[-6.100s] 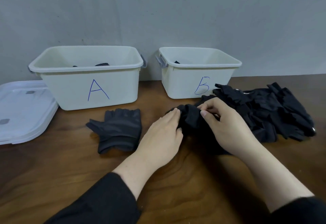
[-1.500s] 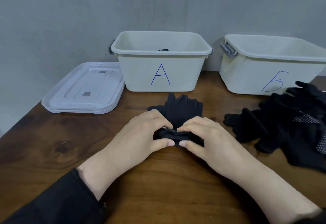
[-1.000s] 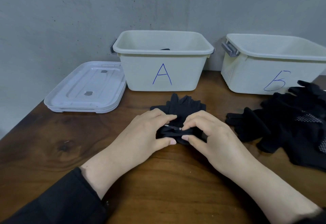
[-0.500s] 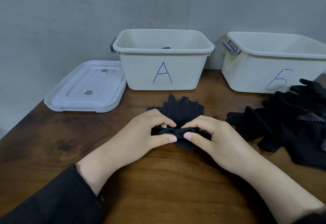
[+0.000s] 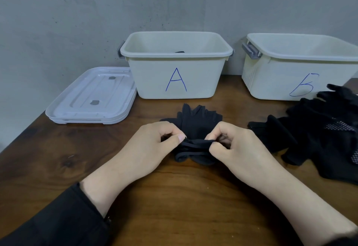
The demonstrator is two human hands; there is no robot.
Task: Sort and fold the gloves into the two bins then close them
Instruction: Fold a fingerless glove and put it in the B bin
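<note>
— How are the hands placed?
— Left hand point(image 5: 153, 145) and right hand point(image 5: 235, 145) pinch the cuff of the black glove point(image 5: 195, 127) on the worktop point(image 5: 174, 203), before bin A point(image 5: 176, 65).
— Counts?
— Two bins, bin B point(image 5: 298, 61) at right; two stacked lids point(image 5: 91, 96); one glove pile point(image 5: 319, 131).

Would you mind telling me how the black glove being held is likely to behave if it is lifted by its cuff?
The black glove will probably hang limp: its cuff already bunches into folds where the left hand and right hand pinch it. It looks like thin knit fabric, so likely light. Any fold may fall open unless the grip pins it.
</note>
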